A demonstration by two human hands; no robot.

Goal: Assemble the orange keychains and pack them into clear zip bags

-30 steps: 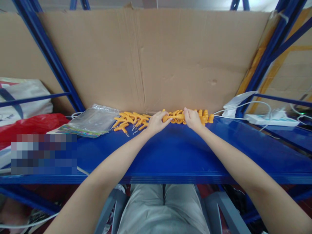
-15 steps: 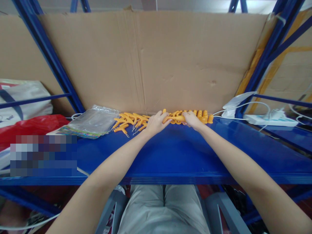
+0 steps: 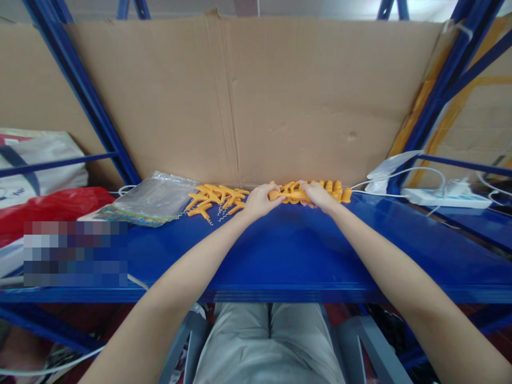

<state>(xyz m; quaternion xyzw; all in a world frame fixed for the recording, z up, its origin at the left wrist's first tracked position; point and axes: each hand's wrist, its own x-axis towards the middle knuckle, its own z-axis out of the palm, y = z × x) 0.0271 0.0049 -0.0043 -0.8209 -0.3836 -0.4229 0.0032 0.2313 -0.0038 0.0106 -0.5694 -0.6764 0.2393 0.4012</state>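
Several orange corkscrews (image 3: pixel 220 196) with T-shaped handles and metal spirals lie in a loose pile left of my hands. My left hand (image 3: pixel 260 202) is closed around the left end of an orange piece (image 3: pixel 290 196), which looks like a corkscrew; its spiral does not show. My right hand (image 3: pixel 316 195) has its fingers bent over the orange pieces beside it, and its fingertips are partly hidden. Past it, a tight row of orange pieces (image 3: pixel 338 191) stands along the cardboard.
A clear plastic bag (image 3: pixel 154 194) lies left of the pile on the blue shelf (image 3: pixel 280 256). Farther left are a red bag (image 3: pixel 56 210) and a white cloth bag (image 3: pixel 48 160). A white power strip (image 3: pixel 446 197) with cables sits at right. Cardboard (image 3: pixel 320 96) stands behind.
My left hand has turned a little and shifted slightly right, bringing the orange piece in it down flat against the others. My right hand stays nearly in place.
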